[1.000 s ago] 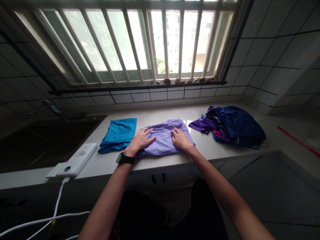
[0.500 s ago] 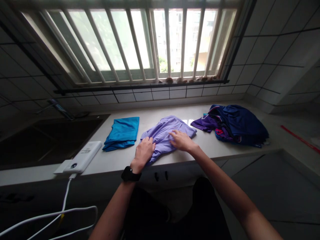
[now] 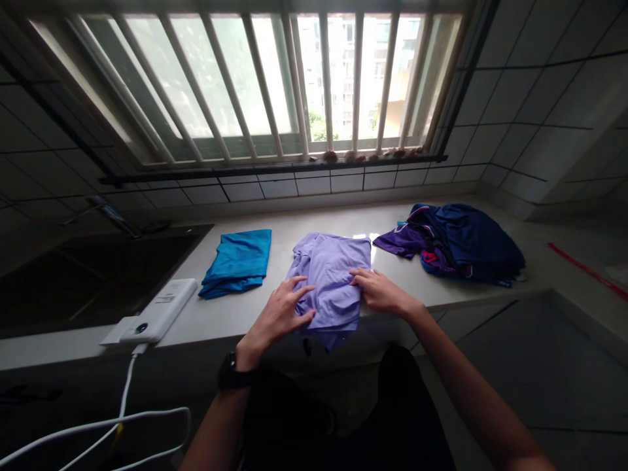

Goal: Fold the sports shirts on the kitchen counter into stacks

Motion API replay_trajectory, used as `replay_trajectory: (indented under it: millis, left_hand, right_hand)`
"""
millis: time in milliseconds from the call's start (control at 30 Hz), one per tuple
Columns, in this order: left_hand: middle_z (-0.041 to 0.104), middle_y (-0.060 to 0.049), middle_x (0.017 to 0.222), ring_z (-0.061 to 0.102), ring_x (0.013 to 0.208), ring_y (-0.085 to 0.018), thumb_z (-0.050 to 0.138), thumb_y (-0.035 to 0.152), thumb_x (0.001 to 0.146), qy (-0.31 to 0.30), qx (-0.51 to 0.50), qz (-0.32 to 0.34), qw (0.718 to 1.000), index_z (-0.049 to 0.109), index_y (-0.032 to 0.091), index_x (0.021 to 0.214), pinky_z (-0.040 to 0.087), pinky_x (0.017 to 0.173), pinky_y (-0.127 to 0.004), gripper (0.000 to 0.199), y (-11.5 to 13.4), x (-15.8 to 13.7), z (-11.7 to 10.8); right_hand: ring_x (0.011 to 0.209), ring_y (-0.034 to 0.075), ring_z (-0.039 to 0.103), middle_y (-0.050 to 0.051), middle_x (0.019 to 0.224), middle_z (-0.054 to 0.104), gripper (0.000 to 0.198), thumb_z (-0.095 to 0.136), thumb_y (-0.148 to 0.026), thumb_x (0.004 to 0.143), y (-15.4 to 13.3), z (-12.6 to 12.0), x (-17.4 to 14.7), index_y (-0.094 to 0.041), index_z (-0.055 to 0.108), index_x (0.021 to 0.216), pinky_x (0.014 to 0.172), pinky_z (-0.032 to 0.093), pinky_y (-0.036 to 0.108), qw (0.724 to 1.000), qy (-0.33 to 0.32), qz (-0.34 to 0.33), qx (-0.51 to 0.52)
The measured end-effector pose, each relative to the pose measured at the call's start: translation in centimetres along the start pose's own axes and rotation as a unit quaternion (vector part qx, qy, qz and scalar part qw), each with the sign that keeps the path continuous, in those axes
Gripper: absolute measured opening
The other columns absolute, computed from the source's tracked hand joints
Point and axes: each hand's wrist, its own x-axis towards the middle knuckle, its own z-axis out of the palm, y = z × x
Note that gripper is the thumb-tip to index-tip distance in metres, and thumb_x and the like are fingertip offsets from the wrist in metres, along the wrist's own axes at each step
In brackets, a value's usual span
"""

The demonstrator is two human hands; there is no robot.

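Note:
A lavender garment (image 3: 333, 281) lies folded into a rough rectangle on the counter, its lower end hanging past the front edge. My left hand (image 3: 282, 313), a black watch on its wrist, is at the garment's left side with the fingers spread over its edge. At the right side, my right hand (image 3: 383, 291) has its fingers bent together on the garment's edge; the thumb is mostly hidden. A folded teal-blue cloth (image 3: 240, 261) rests to the left, touched by neither hand.
A heap of dark blue and purple clothes (image 3: 471, 245) lies on the right of the white counter (image 3: 284, 219). Leftward are a white power bank (image 3: 164, 307) with a cable and a dark sink (image 3: 98, 275) with a faucet (image 3: 115, 216). A red strip (image 3: 583, 268) is far right.
The lavender garment has gone from a crumpled, slanted shape to a straighter rectangle, its lower end now over the counter edge. My left hand has opened its fingers; my right hand has shifted right.

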Motion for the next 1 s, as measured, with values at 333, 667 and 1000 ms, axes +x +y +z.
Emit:
replay_trajectory:
  millis: [333,667,1000]
  left_hand:
    - [0.053,-0.011,0.16,0.051,0.144,-0.034,0.066,0.001,0.071,-0.038,0.036,0.119,0.991,0.049,0.034,0.158,0.046,0.115,-0.052,0.094,-2.5,-2.5,1.9]
    - [0.08,-0.006,0.104,0.074,0.097,-0.022,0.052,0.006,0.081,0.065,-0.119,0.031,0.99,0.074,0.023,0.114,0.057,0.088,-0.033,0.042,-0.5,-2.3,-1.5]
    - [0.074,-0.012,0.108,0.071,0.105,-0.027,0.059,0.029,0.09,0.196,-0.08,-0.176,0.961,0.063,0.014,0.125,0.055,0.097,-0.038,0.038,-0.5,8.6,-4.7]
  right_hand:
    - [0.154,0.032,0.037,0.012,0.166,0.044,0.075,0.061,-0.005,0.085,-4.3,4.5,-4.0,-0.027,0.049,0.156,0.124,0.03,0.055,0.99,0.036,-0.1,-0.091]
    - [0.09,0.022,0.069,0.005,0.096,0.077,0.031,0.058,-0.006,0.085,-3.9,4.7,-2.5,-0.022,0.075,0.105,0.084,0.052,0.033,0.966,0.223,-0.066,0.111]
    - [0.087,0.023,0.069,0.007,0.091,0.073,0.027,0.057,-0.032,0.096,-0.7,-2.3,7.3,-0.016,0.066,0.115,0.082,0.052,0.033,0.913,0.219,0.291,0.182]
